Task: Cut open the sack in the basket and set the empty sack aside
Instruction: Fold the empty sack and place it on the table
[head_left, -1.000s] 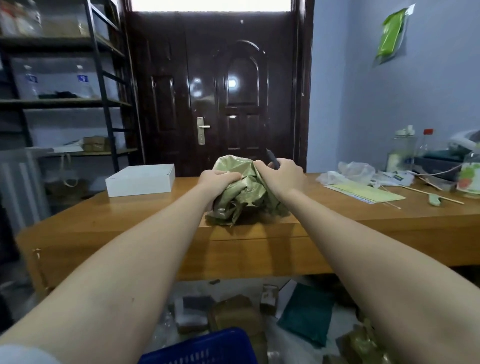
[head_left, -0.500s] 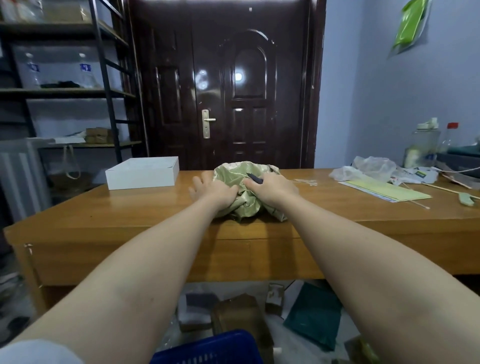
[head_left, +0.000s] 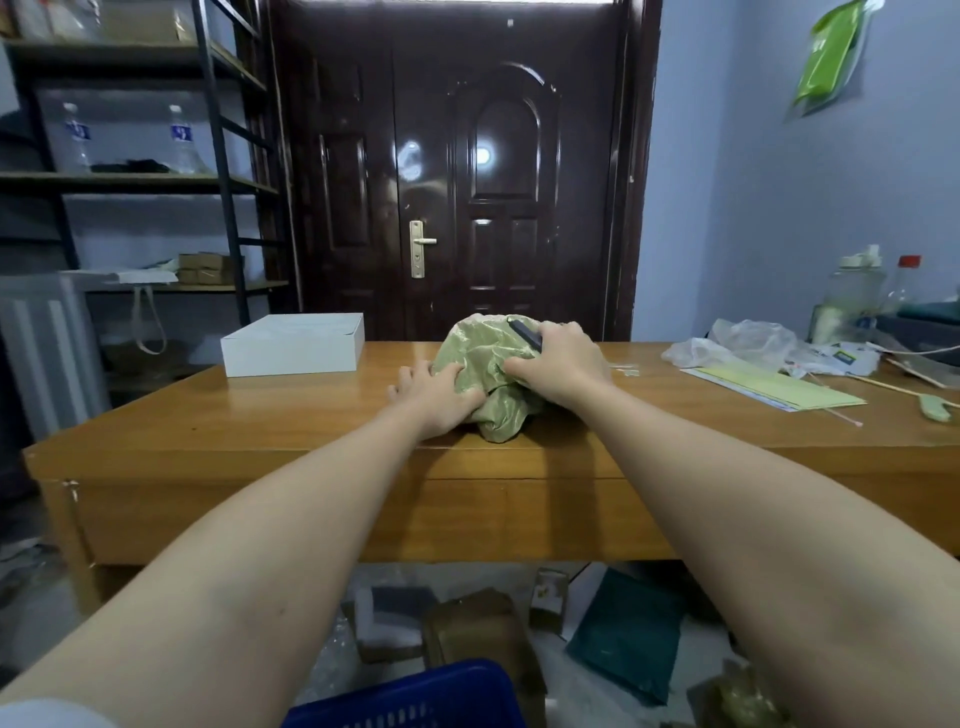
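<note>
storeroom | metal shelving (head_left: 228, 171) | wooden desk (head_left: 311, 426) | boxes on floor (head_left: 478, 629)

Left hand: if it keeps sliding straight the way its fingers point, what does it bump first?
Probably the sack. The left hand already touches its near side on the table, fingers pointing ahead and slightly right into the crumpled green bundle.

- No text, brand, number or sign could be read anywhere in the view.
- Two clear bottles (head_left: 78, 137) on the rack's middle shelf each bore a blue label with pale marks, too blurred to make out.
- A small card (head_left: 844, 357) among the clutter at the table's right end carried a dark patch with a yellow mark, its print too small to tell.
- The green packet (head_left: 826, 54) hung on the wall showed no legible lettering.
</note>
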